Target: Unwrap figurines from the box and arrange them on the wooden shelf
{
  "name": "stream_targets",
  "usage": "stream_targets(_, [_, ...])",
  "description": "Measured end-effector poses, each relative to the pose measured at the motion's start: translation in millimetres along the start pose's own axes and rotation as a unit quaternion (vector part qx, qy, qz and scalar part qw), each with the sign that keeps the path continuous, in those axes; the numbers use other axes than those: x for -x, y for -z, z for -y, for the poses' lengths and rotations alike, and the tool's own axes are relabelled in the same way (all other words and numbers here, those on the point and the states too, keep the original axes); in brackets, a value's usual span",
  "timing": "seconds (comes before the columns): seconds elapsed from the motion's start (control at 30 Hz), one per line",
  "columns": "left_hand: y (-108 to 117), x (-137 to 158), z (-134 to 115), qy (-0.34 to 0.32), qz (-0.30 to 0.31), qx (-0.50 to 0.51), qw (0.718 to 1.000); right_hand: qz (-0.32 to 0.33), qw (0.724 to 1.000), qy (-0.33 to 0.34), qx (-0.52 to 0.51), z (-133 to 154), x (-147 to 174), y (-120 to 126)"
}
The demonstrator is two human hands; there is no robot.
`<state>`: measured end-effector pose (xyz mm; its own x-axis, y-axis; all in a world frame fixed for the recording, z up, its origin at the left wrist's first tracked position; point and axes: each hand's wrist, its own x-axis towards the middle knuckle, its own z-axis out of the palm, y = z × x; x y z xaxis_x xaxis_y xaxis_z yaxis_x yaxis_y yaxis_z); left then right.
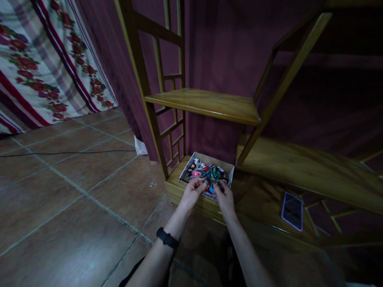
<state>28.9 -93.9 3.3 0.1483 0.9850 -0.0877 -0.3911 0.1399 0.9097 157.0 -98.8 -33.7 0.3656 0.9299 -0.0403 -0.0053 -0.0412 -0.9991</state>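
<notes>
With forearms (pixel 157 257) angled down, curls left hand (pixel 193 194) and right hand (pixel 226 199) narrowly over small colourful trinkets (pixel 214 173) in a shallow box (pixel 223 164), set on a low wooden shelf (pixel 176 173) presumably for steady support; cannot tell whether pinching any.

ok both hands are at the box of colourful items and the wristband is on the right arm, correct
Wrong side: the dark wristband is on the left arm, as the head view shows. The left hand and right hand are indeed at the box of colourful items.
</notes>
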Motion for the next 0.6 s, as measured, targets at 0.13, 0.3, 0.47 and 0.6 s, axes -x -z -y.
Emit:
stream_targets(0.13, [1.3, -0.4, -1.7, -0.003, -0.003, -0.012, 1.000, -0.003, 1.000, -0.008, 0.009, 0.1, 0.7, -0.3])
stream_targets(0.3, [4.6, -2.6, -1.4, -0.005, -0.016, -0.019, 1.000, 0.000, 1.000, -0.012, 0.003, 1.3, 1.7, -2.3])
stream_targets(0.47, [7.3, -4.4, 0.1, -0.004, -0.023, -0.026, 0.999, 0.014, 1.000, -0.007, -0.003, 0.4, 1.7, -3.5])
stream_targets(0.6, [7.8, -4.8, 1.2, -0.006, -0.028, -0.020, 0.999, 0.012, 1.000, -0.007, -0.006, -2.4, 1.5, -3.7])
